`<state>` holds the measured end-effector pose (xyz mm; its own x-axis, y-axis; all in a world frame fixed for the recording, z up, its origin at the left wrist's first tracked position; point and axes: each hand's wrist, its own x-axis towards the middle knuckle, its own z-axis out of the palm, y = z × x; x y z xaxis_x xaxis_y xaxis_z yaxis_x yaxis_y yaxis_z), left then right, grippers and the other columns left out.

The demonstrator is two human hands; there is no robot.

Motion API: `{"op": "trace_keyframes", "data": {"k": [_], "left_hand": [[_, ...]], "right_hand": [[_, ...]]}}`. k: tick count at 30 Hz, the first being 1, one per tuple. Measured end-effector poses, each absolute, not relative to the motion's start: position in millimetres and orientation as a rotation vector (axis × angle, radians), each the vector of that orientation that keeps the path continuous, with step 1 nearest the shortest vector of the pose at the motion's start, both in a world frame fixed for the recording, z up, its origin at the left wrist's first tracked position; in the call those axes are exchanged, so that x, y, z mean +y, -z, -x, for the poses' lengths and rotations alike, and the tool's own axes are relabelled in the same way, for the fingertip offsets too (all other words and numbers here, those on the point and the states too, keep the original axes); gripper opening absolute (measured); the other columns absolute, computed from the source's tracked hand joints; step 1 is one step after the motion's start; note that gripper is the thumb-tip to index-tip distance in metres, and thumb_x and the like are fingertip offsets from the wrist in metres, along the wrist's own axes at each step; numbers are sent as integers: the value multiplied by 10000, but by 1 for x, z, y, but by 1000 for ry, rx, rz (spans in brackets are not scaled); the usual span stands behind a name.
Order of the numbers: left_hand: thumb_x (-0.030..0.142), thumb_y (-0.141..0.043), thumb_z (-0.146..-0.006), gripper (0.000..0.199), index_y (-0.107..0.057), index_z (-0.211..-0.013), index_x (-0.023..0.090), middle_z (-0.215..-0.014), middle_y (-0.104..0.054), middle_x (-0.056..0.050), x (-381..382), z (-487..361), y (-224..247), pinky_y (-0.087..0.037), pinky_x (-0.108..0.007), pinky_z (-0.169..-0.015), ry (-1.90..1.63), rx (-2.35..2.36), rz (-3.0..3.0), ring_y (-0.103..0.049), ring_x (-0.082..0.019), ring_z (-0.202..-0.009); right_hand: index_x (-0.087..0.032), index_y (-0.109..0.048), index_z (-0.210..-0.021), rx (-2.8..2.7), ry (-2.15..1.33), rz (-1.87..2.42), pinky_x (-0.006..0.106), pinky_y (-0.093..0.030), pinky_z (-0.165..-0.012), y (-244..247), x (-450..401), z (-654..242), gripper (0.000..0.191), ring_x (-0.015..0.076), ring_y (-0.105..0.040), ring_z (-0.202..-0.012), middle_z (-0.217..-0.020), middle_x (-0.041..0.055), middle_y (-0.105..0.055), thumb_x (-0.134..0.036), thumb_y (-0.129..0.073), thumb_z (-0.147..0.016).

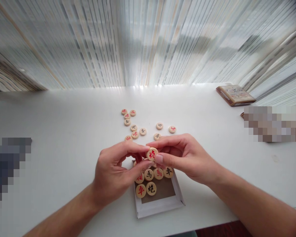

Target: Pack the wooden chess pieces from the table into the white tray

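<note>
Left hand (113, 168), right hand (189, 159): fingers pinching red cannon xiangqi piece (152, 154) by its rim, over the box (160, 209) near the front edge of the table (64, 128). Rim grip probably leaves the character readable.

A round piece (152, 154), red-marked face showing, is held up near the far edge of the box (160, 208). Pieces (151, 188) sit in rows inside; loose pieces (135, 134) lie beyond.

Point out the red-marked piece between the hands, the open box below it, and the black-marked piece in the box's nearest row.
Red-marked piece (152, 154): head view, on its marked face.
Open box (160, 206): head view, on its near white wall.
Black-marked piece (151, 188): head view, on its marked face.
</note>
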<state>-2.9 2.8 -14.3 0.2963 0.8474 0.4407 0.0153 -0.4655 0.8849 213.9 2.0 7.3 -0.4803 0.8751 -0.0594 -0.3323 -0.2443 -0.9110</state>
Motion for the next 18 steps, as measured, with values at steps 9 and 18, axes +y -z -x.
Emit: {"op": "trace_keyframes", "data": {"k": [9, 18], "left_hand": [[53, -824, -914, 293, -855, -1115, 264, -966, -814, -9, 6, 3, 13, -643, -191, -759, -1236, 824, -1668, -754, -119, -834], [65, -834, -912, 294, -865, -1106, 284, -958, -814, -3, 7, 3, 14, -626, -197, -756, -1273, 859, -1666, -743, -120, -851]], "right_hand": [[-245, -888, -998, -1263, -1470, 857, 187, -658, -773, 0, 2, -216, 292, 131, -801, -830, -903, 15, -860, -81, -971, -771], [-248, -897, -998, -1364, -1311, 889, 227, -666, -733, 0, 3, -216, 224, 160, -806, -807, -889, 36, -864, -128, -944, -814]]}}
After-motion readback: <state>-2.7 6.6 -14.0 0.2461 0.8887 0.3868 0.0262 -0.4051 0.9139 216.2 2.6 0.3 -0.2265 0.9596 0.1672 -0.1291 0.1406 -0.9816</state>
